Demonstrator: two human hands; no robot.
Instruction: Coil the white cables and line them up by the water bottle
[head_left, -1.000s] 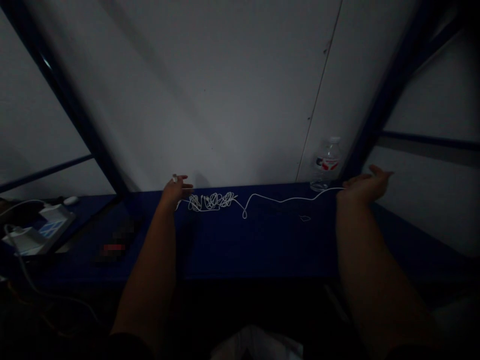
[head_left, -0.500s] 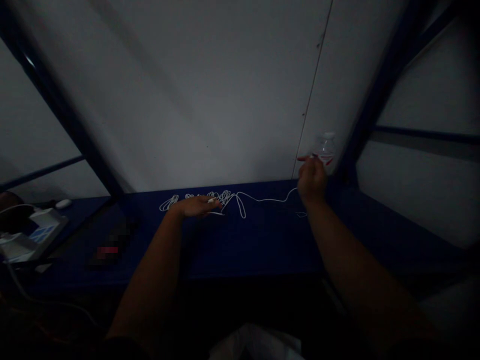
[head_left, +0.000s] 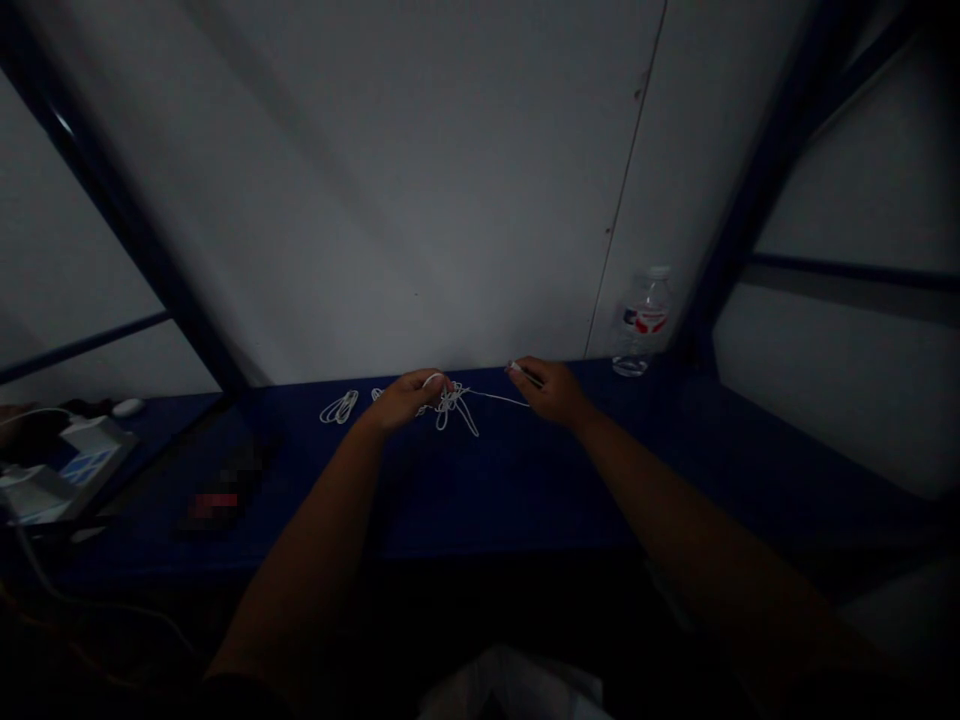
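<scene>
A tangled white cable [head_left: 451, 398] lies in loops on the blue shelf [head_left: 495, 500]. My left hand [head_left: 405, 400] is closed on part of this tangle, with one loop rising over the thumb. Between the fingers of my right hand [head_left: 553, 388] a strand of the same cable is pinched, and a small white end sticks out above the fingertips. One strand runs nearly straight from the tangle to my right hand. Left of my left hand rests a separate small coil of white cable [head_left: 340, 407]. Another bit of cable shows beside my left wrist.
A clear plastic bottle [head_left: 641, 320] with a red and white label stands at the back right against the white wall [head_left: 420, 200]. A dark blurred object [head_left: 225, 495] lies at left. Beyond the blue frame post [head_left: 127, 230] are white boxy devices [head_left: 94, 465].
My right hand has come left from in front of the bottle, closer to my left hand, and the strand between them is shorter. My left hand has turned and closed on the cable.
</scene>
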